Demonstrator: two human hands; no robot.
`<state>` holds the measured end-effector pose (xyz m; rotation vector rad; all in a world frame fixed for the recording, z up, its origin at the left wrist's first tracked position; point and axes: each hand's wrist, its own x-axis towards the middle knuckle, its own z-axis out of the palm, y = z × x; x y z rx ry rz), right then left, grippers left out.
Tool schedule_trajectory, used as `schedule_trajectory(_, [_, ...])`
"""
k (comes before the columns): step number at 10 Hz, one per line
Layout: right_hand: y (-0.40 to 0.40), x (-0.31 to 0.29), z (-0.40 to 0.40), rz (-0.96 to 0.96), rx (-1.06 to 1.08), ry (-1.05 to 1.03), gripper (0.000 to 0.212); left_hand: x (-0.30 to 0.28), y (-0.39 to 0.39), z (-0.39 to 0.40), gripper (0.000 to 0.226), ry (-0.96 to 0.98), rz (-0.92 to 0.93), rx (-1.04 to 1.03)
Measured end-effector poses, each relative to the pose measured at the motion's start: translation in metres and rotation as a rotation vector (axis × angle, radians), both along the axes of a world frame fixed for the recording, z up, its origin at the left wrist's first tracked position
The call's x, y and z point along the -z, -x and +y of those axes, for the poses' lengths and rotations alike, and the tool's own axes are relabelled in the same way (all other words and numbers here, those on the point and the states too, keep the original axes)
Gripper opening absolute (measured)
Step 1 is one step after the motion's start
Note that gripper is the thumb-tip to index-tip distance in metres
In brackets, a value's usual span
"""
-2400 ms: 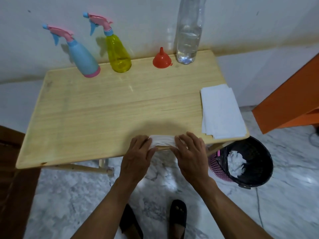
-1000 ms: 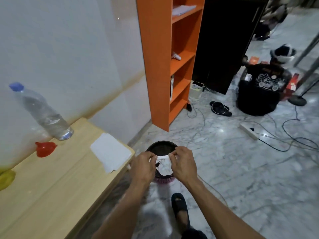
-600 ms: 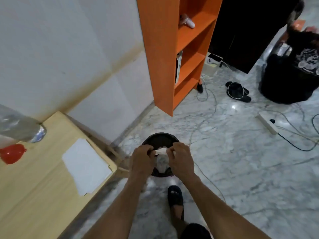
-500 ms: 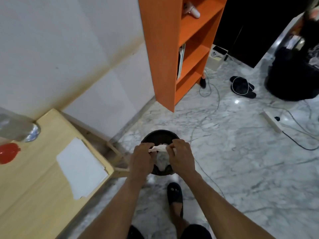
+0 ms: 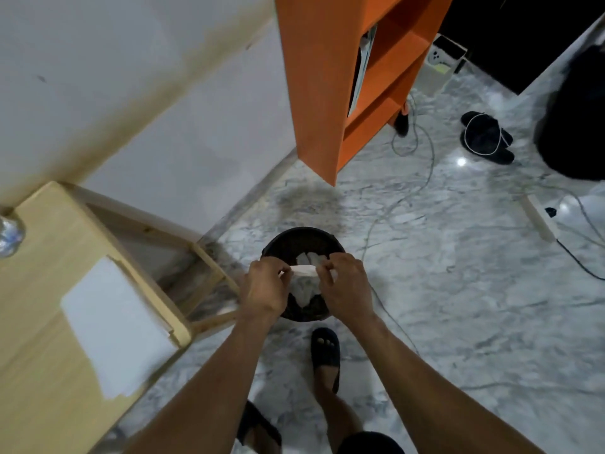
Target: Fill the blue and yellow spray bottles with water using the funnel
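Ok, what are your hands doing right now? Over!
Left hand and right hand pinch a white tissue over the black bin. Spray bottles, funnel out of view. Nothing blocking.

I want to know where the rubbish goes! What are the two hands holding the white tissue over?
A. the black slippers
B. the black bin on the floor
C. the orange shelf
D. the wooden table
B: the left hand and right hand pinch the white tissue between them right above the open black bin, which already has crumpled white paper inside.
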<state>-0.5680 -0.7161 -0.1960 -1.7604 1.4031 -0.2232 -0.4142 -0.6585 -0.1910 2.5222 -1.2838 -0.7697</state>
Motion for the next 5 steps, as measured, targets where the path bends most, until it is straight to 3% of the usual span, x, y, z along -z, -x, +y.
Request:
schedule_trajectory(2, [-0.002,0.005,-0.009,0.093,-0.009,-0.059,0.046,0.006,0.001,-0.006,0.04,-0.007,0.064,-0.033])
schedule_trajectory(5, [0.001,-0.014,-0.013,0.053,0.005,-0.074,0.044,-0.004,0.001,-0.008,0.043,-0.013,0.122,-0.117])
